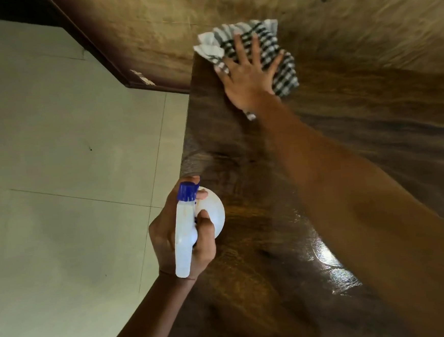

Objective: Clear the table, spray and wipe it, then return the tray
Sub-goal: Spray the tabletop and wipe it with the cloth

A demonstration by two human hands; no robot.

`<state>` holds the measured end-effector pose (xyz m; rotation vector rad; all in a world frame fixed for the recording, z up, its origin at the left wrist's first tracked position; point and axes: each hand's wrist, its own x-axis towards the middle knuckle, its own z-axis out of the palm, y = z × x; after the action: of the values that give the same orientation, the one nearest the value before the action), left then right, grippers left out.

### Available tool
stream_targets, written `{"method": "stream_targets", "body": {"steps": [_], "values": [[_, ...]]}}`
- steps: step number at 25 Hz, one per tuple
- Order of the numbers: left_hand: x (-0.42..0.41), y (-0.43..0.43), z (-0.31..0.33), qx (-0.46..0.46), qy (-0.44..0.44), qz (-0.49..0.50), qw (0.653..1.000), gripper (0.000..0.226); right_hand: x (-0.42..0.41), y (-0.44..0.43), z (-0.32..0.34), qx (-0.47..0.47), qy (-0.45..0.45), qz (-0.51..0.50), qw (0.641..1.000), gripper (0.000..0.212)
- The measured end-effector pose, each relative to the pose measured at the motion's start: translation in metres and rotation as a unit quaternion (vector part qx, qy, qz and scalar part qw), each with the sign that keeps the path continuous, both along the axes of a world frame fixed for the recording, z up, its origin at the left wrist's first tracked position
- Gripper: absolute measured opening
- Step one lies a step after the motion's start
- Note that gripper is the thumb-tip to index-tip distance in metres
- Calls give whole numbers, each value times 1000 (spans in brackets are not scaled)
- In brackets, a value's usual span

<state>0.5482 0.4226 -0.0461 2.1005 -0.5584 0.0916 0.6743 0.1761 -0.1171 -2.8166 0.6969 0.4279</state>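
Head view: the right hand [249, 79] lies flat with fingers spread, pressing a black-and-white checked cloth [267, 50] onto the far left corner of the dark wooden bench [274, 244]. The left hand [184, 240] is clenched around a white spray bottle [190, 224] with a blue nozzle, held at the bench's near left edge. A wet sheen shows on the bench nearer the camera. Pale tiled floor [56, 168] spreads to the left.
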Motion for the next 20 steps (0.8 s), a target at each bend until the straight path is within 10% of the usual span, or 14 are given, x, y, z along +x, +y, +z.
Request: {"method": "stream_targets", "body": {"steps": [8,13,17,20], "values": [[2,-2,-1,-20,-12,14,1000,29,-98,78,-10,-17,-47,278,959,53],[-1,-6,-3,-33,-50,46,997,31,-198,4,-10,-38,-31,101,994,54],[2,-9,0,-75,24,37,996,23,-130,-19,-4,-16,-26,-113,993,47],[-3,-6,14,-100,76,34,991,34,-83,17,-5,-9,-13,-93,996,48]]}}
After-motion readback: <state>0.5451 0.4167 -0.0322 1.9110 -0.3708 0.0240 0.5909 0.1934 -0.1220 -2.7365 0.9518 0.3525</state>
